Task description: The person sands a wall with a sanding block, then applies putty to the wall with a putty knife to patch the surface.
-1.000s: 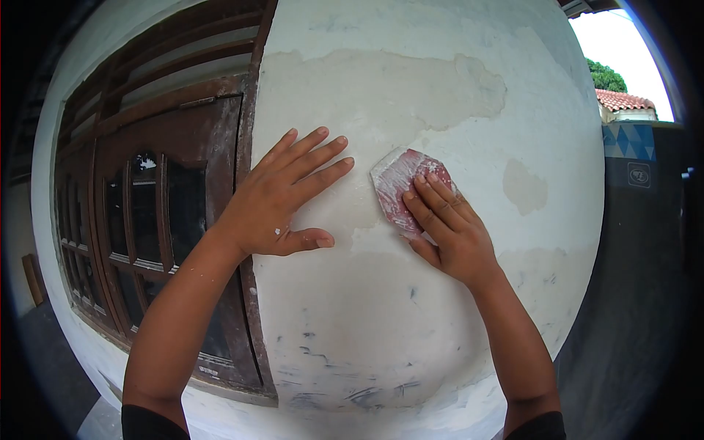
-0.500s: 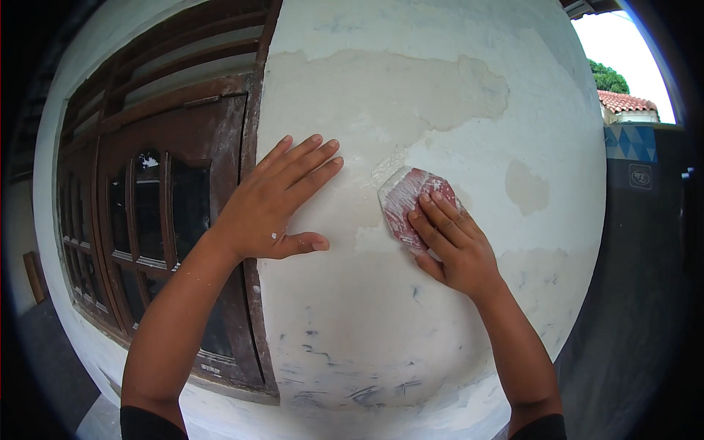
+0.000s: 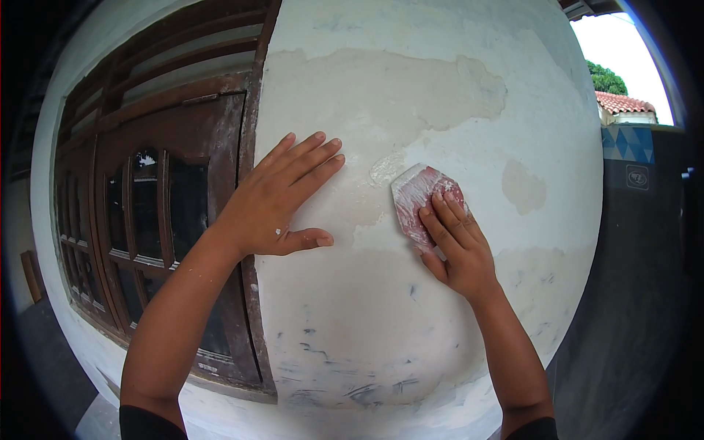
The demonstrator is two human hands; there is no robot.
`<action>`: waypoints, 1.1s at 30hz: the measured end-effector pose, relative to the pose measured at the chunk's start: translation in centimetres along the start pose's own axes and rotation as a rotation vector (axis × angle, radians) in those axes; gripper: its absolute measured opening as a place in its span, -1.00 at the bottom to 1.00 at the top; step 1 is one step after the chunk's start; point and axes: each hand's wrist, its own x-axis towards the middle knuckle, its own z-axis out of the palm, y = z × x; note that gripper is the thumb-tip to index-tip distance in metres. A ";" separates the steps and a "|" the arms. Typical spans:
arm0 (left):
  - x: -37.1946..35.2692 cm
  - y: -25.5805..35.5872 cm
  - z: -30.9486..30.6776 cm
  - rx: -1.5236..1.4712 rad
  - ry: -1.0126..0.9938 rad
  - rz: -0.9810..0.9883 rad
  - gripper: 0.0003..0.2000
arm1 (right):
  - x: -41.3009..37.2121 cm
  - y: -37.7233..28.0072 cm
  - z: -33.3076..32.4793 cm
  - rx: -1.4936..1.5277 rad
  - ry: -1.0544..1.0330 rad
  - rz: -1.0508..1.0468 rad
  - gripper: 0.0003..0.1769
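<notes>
My left hand (image 3: 275,198) lies open against the wall (image 3: 411,308), its fingers and thumb spread, with white specks near the thumb. Farther right, my right hand (image 3: 460,253) grips a red putty spreader (image 3: 418,194) by its lower right part, fingers over its face and the thumb along its lower side. The spreader is flat, many-sided and streaked with white putty, and it is held against or very close to the wall. A small wet-looking smear of putty (image 3: 385,169) shows just beyond its upper left edge.
A dark brown wooden window (image 3: 158,205) with glass panes and a louvred top is set into the wall at left. Beige patches (image 3: 524,187) and dark scuffs mark the white wall. To the right stands a dark surface (image 3: 623,279), with a tiled roof (image 3: 623,103) beyond.
My right hand and the spreader have shifted slightly to the right, uncovering more of the wet smear. My left hand stays in nearly the same place.
</notes>
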 end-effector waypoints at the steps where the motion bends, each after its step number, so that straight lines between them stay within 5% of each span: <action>1: 0.1 0.0 0.2 -0.002 0.002 -0.010 -0.03 | 0.3 -0.1 0.1 -0.001 0.000 0.000 -0.43; 33: 0.7 0.3 0.4 0.003 0.008 0.036 0.02 | 2.9 -0.3 0.5 -0.016 -0.060 -0.067 -0.45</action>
